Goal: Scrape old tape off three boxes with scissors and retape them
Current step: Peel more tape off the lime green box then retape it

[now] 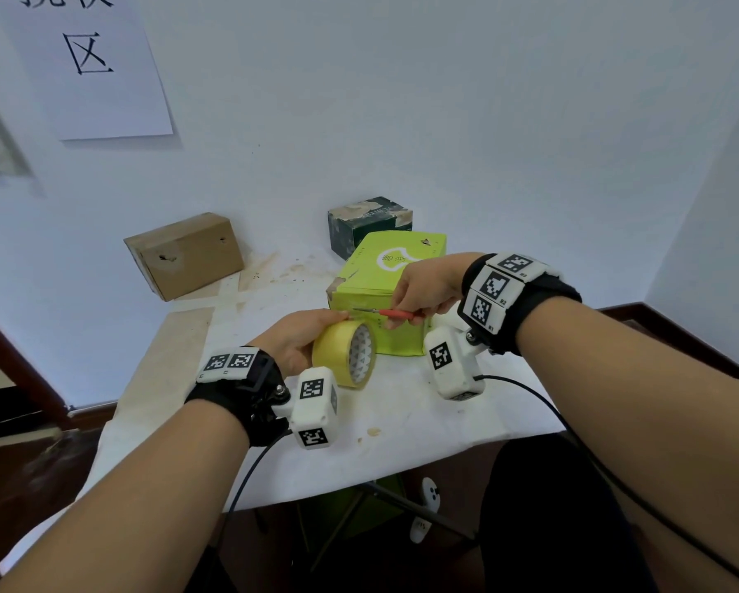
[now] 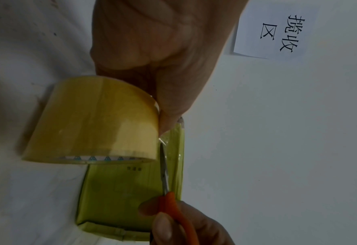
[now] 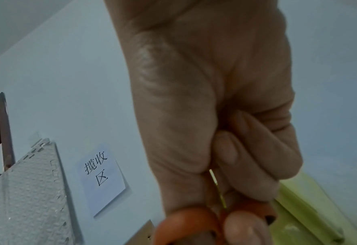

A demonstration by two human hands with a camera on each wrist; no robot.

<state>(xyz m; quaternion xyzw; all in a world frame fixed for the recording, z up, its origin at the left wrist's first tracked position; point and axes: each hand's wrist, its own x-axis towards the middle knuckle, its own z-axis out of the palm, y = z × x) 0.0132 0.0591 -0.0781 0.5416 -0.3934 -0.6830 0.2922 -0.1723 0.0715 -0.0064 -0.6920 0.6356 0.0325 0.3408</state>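
Centrally, on the white-covered worktop, the left hand grips a roll of yellow tape, its fingers curled round the roll's far side and the thumb pressed against the roll's edge. The roll is tilted, its printed cardboard core facing the right arm. The right hand holds a pair of scissors by the orange handles, fingers clamped through and round them; the blades look closed and point toward the left thumb, the tip lying just beside the roll where a clear strip of tape leaves it. Directly behind both hands stands a lime-green box, resting on the worktop with a torn corner at its upper left; in the left wrist view its near face shows glossy under the scissor blades. A dark green box with scuffed patches stands behind the lime-green one, touching or nearly touching it, near the wall. A brown cardboard box sits well apart to the left, against the wall, with two small holes in its front. A paper sign with printed characters hangs on the wall above it.
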